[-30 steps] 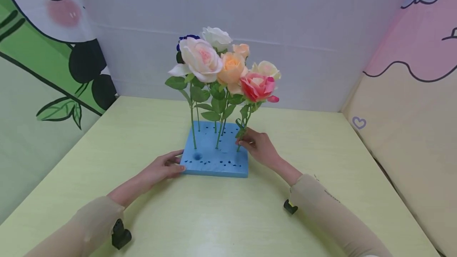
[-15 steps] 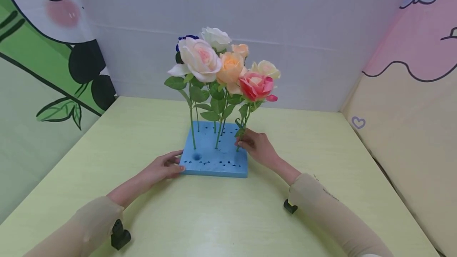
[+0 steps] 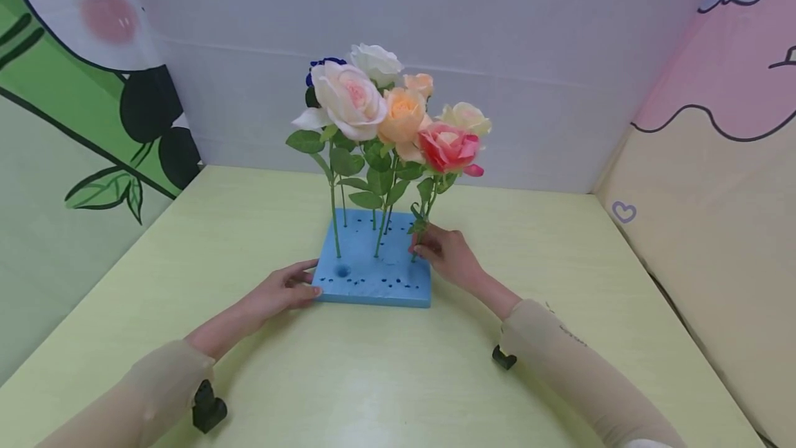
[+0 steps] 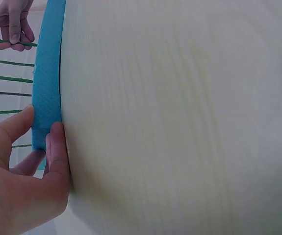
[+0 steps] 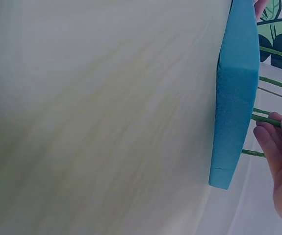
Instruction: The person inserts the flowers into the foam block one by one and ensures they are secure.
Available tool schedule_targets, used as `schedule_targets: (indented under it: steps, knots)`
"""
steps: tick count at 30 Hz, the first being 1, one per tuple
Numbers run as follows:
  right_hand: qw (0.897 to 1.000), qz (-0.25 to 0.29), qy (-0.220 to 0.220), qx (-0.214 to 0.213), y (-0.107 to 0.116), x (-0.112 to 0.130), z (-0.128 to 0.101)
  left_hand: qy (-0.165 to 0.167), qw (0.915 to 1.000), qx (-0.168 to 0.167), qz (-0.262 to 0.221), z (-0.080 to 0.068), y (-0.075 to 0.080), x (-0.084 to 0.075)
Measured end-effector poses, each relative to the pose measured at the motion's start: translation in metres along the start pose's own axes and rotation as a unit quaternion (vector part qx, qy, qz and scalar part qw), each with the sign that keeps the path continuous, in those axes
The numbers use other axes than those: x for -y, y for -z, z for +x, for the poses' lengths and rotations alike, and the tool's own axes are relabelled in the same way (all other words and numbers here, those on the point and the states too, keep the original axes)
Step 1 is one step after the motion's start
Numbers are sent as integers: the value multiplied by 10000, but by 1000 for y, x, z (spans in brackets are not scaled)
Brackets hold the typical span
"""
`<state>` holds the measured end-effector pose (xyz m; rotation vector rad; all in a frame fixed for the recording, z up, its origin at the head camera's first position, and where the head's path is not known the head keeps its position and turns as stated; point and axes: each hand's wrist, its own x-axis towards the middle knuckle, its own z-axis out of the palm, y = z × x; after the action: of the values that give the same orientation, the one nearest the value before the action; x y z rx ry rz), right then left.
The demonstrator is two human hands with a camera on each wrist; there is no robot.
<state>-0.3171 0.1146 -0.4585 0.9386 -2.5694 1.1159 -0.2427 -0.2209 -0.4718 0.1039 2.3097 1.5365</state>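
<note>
**Pink rose held low on its stem at the foam block's corner**

My right hand (image 3: 450, 256) pinches the thin green stem (image 3: 423, 221) of the pink rose (image 3: 449, 148) between thumb and fingertips, low down, just above the blue foam block (image 3: 373, 275). The stem meets the block near its far right corner, at about 2 o'clock from the block's centre. My left hand (image 3: 282, 289) grips the block's near left corner, at 8 o'clock, thumb on top and fingers against the side, resting on the yellow bench (image 3: 385, 379).

I judge the stem light and springy, with a top-heavy bloom that would sway if taken higher; low on the stem is the steadier hold. The foam looks light and easily dented, likely to slide unless held down.

Other roses (image 3: 373, 99) stand crowded at 10 to 12 o'clock from my right hand, their leaves (image 3: 373, 182) touching the pink rose's. Open bench lies at 3 and 6 o'clock; printed walls (image 3: 696, 178) close in beyond.
</note>
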Motion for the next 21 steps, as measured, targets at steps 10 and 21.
schedule_targets:
  steps: [10, 21]
  knots:
    - [10000, -37, 30, 21, -3, 0, -1, -49, 10000, 23, -58, -1, 1, 0]
    - [9994, -139, -40, 321, 0, 4, 1, 28, 10000, -9, -15, -1, -1, -2]
